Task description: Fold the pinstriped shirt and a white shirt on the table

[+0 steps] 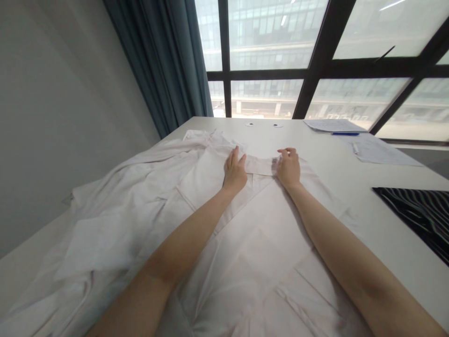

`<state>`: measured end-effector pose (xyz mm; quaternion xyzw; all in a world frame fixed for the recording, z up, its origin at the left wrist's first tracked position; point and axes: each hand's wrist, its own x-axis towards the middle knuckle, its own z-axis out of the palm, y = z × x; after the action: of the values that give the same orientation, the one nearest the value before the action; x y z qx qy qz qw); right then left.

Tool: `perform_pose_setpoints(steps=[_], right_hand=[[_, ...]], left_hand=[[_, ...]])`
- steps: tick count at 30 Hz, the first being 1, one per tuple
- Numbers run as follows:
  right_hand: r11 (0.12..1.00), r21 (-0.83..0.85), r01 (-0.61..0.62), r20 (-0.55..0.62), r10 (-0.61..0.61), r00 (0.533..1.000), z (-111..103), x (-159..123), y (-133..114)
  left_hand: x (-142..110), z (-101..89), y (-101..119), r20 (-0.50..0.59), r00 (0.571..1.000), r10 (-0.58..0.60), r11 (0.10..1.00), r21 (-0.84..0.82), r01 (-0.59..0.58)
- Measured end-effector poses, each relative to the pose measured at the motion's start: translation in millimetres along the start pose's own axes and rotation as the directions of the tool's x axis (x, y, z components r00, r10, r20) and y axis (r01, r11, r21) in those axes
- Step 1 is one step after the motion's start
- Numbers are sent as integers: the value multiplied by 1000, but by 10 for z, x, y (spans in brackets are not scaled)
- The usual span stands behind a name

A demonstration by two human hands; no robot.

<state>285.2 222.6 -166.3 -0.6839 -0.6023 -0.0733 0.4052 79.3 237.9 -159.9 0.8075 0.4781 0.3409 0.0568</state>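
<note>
A large white garment point(259, 224) with long seams, possibly a coat, is spread over the white table with many wrinkles. Across its far end runs a flat fabric band point(260, 166), one end under each hand. My left hand point(235, 172) rests on the cloth at the band's left end, fingers stretched out and apart. At the right end, my right hand point(289, 167) has its fingers curled and closed on the band's edge. The fingertips' underside is hidden there. More bunched cloth point(133, 201) of the garment lies to the left.
Two small white pieces with dark spots point(249, 124) lie near the table's far edge. At the right are papers point(382, 149), a blue pen point(345, 134) and a black striped cloth point(417, 215). A blue curtain point(164, 61) and windows stand behind the table point(336, 175).
</note>
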Motion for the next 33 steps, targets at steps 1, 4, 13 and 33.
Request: perform_pose_setpoints(steps=[1, 4, 13, 33], right_hand=[[998, -35, 43, 41, -42, 998, -9, -13, -60], [977, -87, 195, 236, -170, 957, 25, -53, -216], [948, -236, 215, 551, -52, 833, 89, -71, -153], [946, -250, -207, 86, 234, 968, 4, -27, 34]], left_hand=[[-19, -11, 28, 49, 996, 71, 991, 111, -77], [-55, -26, 74, 226, 965, 134, 943, 271, -195], [-58, -56, 70, 361, 932, 12, 917, 367, -154], [-7, -109, -33, 2, 986, -169, 957, 241, 164]])
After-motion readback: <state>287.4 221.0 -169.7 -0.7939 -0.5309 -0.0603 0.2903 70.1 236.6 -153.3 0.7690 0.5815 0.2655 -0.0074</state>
